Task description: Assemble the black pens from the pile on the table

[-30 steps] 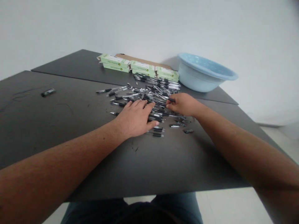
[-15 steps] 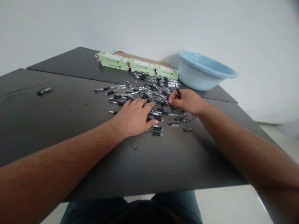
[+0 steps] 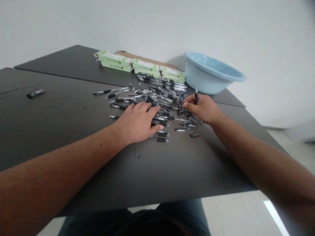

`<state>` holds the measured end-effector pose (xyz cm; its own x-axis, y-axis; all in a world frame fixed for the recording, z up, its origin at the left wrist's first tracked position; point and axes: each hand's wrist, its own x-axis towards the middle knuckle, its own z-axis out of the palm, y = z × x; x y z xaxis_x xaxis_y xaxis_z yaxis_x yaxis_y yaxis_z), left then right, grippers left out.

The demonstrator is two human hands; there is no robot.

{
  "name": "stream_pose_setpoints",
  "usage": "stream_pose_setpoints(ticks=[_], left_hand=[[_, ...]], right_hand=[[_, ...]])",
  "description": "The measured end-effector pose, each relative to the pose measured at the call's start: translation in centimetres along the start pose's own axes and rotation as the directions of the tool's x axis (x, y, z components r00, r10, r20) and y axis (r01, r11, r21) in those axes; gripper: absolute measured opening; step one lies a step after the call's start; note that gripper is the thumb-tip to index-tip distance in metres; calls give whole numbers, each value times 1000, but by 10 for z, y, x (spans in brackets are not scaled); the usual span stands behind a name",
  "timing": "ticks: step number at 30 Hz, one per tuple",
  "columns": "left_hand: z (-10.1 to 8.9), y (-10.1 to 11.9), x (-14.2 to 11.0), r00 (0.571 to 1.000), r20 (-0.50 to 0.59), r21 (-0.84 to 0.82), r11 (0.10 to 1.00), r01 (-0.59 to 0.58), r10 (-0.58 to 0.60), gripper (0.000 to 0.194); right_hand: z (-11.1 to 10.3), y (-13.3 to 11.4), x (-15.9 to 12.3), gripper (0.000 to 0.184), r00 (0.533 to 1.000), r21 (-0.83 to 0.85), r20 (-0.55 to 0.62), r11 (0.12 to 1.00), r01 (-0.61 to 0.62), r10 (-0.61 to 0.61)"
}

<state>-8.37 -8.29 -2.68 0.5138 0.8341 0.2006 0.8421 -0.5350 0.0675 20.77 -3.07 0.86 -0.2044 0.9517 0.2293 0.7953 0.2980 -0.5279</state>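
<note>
My left hand (image 3: pixel 139 123) lies palm down with its fingers spread over the near left part of a pile of pens (image 3: pixel 157 98). Clear barrels and black grips show around it, and several pen ends stick out past the thumb. At the right side of the pile, my right hand (image 3: pixel 203 107) is closed in a pinch. A dark-gripped pen (image 3: pixel 196 96) stands up from between its fingers, its lower part hidden by the hand. Loose caps and small pen parts (image 3: pixel 180 130) lie just below this hand.
Behind the pile stand stacked green and white boxes (image 3: pixel 115 62) in a row, with a brown cardboard piece behind. A light blue basin (image 3: pixel 204 77) is at the back right. One cap-like dark piece (image 3: pixel 35 93) lies far left on the dark table (image 3: pixel 147 177).
My right hand has shifted a little to the right with the pen. My left hand stays spread on the pens. The whole view has moved slightly.
</note>
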Motion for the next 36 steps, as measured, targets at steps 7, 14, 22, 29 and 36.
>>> stream_pose_setpoints(ticks=[7,14,22,29,36], left_hand=[[1,-2,1,1000,-1,8,1000,0,0,78],[1,-2,1,1000,23,-7,1000,13,-13,79],[3,-4,3,1000,23,-19,1000,15,-15,79],[4,-7,5,1000,25,6,1000,4,-5,80],[5,-8,6,999,36,19,1000,-5,4,80]], right_hand=[[2,3,-1,23,995,-180,-21,979,95,-100],[-39,8,-27,19,988,-269,156,962,40,3],[-57,46,-69,21,921,-377,356,926,-11,156],[-49,54,-73,24,930,-320,342,947,-21,137],[-50,54,-78,33,943,-235,326,972,8,71]])
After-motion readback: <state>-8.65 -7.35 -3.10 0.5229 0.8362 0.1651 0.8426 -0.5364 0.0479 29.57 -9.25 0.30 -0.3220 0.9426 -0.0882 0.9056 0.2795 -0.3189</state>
